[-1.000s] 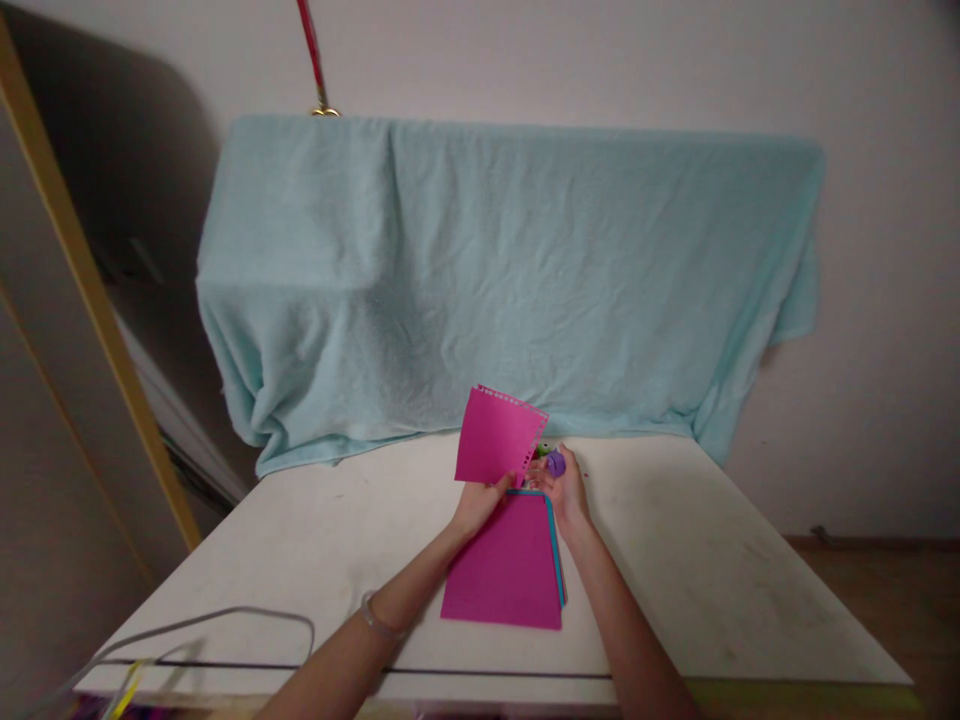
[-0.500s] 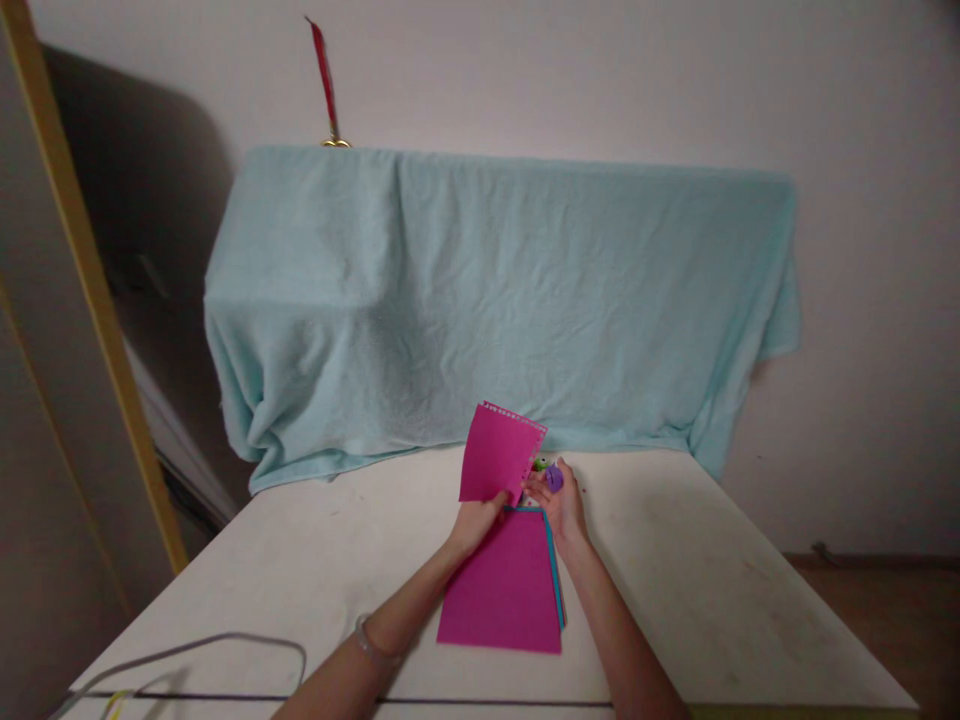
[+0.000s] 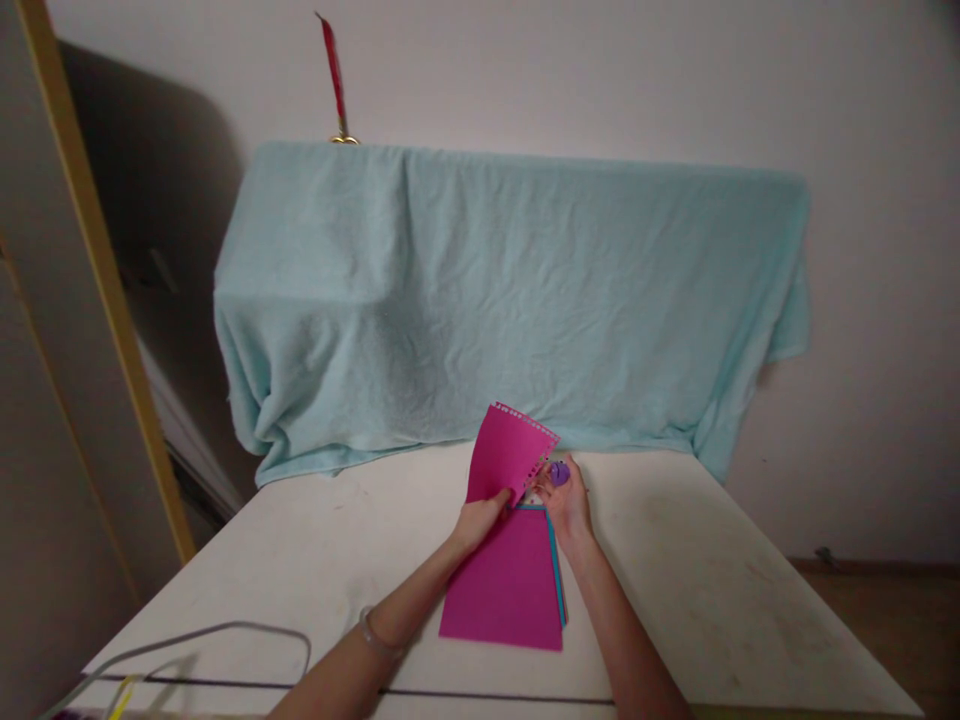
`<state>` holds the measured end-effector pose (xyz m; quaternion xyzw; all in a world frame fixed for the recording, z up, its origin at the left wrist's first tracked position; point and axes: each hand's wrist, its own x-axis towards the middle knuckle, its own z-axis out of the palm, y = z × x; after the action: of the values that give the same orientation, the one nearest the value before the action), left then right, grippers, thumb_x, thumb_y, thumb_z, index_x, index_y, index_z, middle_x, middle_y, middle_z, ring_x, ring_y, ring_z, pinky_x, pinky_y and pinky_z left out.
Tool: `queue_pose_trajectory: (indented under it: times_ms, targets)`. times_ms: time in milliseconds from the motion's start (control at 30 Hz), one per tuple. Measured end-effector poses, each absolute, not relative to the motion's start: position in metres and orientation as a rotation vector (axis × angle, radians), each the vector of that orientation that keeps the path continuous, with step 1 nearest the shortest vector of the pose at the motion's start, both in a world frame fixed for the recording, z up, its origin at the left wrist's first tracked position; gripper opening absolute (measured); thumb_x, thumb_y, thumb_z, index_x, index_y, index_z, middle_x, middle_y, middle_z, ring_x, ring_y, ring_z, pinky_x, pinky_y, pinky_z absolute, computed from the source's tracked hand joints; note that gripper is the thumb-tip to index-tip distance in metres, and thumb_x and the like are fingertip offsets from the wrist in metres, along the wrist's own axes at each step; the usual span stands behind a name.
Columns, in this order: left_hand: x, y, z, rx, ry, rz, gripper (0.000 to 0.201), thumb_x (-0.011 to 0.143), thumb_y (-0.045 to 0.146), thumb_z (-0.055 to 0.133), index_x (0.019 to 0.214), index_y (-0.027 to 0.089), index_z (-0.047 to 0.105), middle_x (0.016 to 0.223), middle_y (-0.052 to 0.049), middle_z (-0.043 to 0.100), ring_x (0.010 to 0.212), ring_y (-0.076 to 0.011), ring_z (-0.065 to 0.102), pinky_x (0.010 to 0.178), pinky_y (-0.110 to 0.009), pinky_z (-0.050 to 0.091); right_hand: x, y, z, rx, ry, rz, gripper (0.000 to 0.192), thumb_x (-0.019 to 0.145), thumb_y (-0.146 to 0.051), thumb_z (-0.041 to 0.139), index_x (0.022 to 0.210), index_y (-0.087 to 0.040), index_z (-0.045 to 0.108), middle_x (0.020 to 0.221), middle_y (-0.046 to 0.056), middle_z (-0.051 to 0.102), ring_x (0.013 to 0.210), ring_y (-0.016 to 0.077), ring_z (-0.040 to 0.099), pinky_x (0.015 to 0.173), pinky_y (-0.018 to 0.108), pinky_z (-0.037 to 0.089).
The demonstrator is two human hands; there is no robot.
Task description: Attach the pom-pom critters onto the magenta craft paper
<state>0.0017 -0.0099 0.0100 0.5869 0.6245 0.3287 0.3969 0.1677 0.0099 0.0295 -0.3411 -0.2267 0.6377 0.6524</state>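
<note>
A paper stack [image 3: 506, 590] lies on the table [image 3: 697, 580], before the towel [image 3: 510, 300], with a cable [image 3: 202, 640] left.

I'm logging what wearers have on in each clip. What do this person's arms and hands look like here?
Both forearms are bare, with no sleeves in view. The left wrist carries a thin, clear-looking bracelet. The left hand and right hand wear no gloves; any rings are too small to tell.

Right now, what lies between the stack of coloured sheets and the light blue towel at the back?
In the head view, both hands: the left hand lifts a pink sheet, the right hand holds a small purple thing. Behind them, bare white table.
</note>
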Motion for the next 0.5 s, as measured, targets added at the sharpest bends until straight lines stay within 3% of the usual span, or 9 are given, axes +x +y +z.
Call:
queue_pose_trajectory:
  times_ms: [200,367,500]
  targets:
    - [-0.0014,-0.0063,0.0053,1.529,1.581,0.770,0.040,0.087,0.049,0.048,0.062,0.021,0.064,0.059,-0.004,0.064,0.064,-0.0215,0.060,0.069,-0.029,0.043,0.1687,0.0096,0.0297,-0.720,-0.506,1.436,0.031,0.087,-0.048,0.057,0.070,-0.022,0.059,0.065,0.002,0.068,0.058,0.0170,0.063,0.063,0.031,0.053]
    - [0.0000,-0.0037,0.0014,1.379,1.631,0.804,0.057,0.090,0.058,0.038,0.051,0.022,0.058,0.061,-0.007,0.064,0.070,-0.0238,0.063,0.072,-0.032,0.043,0.1701,0.0108,0.0276,-0.775,-0.591,1.375,0.042,0.087,-0.061,0.055,0.073,-0.022,0.059,0.075,0.005,0.073,0.055,0.0171,0.062,0.057,0.031,0.050]
    - [-0.0009,-0.0039,0.0022,1.414,1.595,0.792,0.056,0.092,0.057,0.037,0.052,0.023,0.058,0.061,-0.007,0.065,0.071,-0.0244,0.064,0.076,-0.033,0.044,0.1683,0.0108,0.0246,-0.867,-0.664,1.327,0.051,0.085,-0.072,0.051,0.078,-0.022,0.059,0.072,0.005,0.071,0.050,0.0164,0.059,0.049,0.029,0.046]
